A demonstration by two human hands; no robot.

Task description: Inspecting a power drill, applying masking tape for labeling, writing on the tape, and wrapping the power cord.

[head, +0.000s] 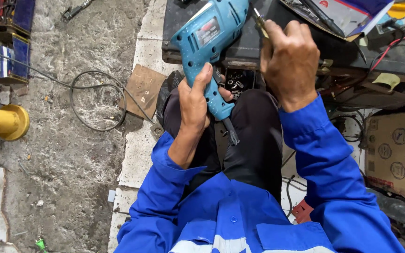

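Note:
My left hand (195,100) grips the handle of a teal electric drill (209,33), which points up and to the right above my lap. Its black cord hangs down between my knees. My right hand (289,58) is closed around a small metal tool, probably a chuck key (259,21), held at the drill's front end. The chuck itself is hidden behind my right hand. Both sleeves are bright blue.
A dark work surface (240,47) cluttered with papers and wires lies ahead. A black cable loop (97,100) lies on the concrete floor at left, near a yellow spool (5,122). A cardboard box (397,152) stands at right, a plastic bottle (399,211) below it.

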